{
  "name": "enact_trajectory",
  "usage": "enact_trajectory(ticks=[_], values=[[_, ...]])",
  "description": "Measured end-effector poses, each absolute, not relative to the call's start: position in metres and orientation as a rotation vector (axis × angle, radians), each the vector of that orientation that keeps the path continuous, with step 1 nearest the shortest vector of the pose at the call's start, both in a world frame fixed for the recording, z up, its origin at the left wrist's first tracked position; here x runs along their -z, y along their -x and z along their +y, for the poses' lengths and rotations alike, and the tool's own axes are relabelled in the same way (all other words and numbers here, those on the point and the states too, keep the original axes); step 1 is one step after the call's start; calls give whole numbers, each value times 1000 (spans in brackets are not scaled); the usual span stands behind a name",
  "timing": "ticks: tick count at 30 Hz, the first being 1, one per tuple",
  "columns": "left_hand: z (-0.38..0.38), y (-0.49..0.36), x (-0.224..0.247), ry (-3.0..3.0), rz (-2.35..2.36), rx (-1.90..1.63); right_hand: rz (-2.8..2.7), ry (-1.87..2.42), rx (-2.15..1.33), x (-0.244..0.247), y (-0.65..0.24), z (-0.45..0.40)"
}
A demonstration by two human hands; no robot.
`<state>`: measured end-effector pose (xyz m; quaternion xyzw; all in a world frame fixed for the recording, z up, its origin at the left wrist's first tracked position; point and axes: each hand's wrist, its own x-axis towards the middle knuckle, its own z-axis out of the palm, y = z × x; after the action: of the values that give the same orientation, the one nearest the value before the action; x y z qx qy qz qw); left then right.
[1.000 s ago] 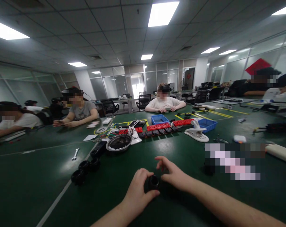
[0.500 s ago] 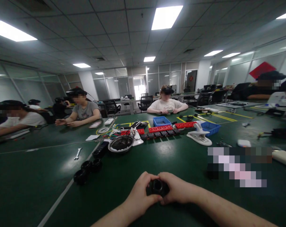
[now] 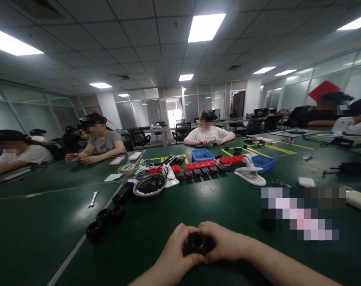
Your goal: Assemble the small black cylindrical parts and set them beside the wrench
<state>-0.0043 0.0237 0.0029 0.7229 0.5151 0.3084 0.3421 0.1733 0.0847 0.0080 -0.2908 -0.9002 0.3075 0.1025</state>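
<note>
A black round part (image 3: 197,241) with a hole in its middle is between my two hands, low in the middle of the view. My left hand (image 3: 179,251) curls round its left side, thumb in front and fingers behind. From the right, my right hand (image 3: 224,241) wraps the other side. The fingertips of both hands nearly meet at the back and front of the part. Several similar black round parts (image 3: 95,231) stand on the green table (image 3: 156,214) to the left.
A wrench (image 3: 93,199) lies at the left. Further back are a round metal dish (image 3: 150,186), red strips (image 3: 200,164), a blue bin (image 3: 202,154), a white clamp stand (image 3: 250,174) and cables. Other people sit round the table, one person (image 3: 208,133) opposite.
The view has tilted and shifted slightly, so the table items appear a little further left. Both hands still hold the black part, in nearly the same pose.
</note>
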Motion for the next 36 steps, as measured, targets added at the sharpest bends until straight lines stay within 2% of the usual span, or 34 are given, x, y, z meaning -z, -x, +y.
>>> enact_trajectory(ticks=[2,8,10,16,18,21,24,27,36], values=[[23,3,-3,-1882,1344,-805,-2642,918,-844,-6,-171,84],[20,0,-5,-1909,1467,-856,-2634,1082,-303,-5,-158,64],[20,0,-6,-1929,1460,-862,-2639,1048,-332,-7,-160,63],[20,3,-9,-1981,1376,-809,-2755,713,-746,-12,-176,84],[20,1,-10,-1992,1369,-797,-2741,734,-781,-12,-177,87],[18,-2,-10,-1974,1410,-827,-2701,963,-648,-9,-170,78],[18,-4,-7,-1940,1465,-877,-2628,1204,-334,-5,-159,65],[21,-2,-2,-1976,1428,-883,-2585,1226,-220,-2,-155,58],[31,10,3,-2016,1317,-789,-2794,758,-776,-12,-179,88]])
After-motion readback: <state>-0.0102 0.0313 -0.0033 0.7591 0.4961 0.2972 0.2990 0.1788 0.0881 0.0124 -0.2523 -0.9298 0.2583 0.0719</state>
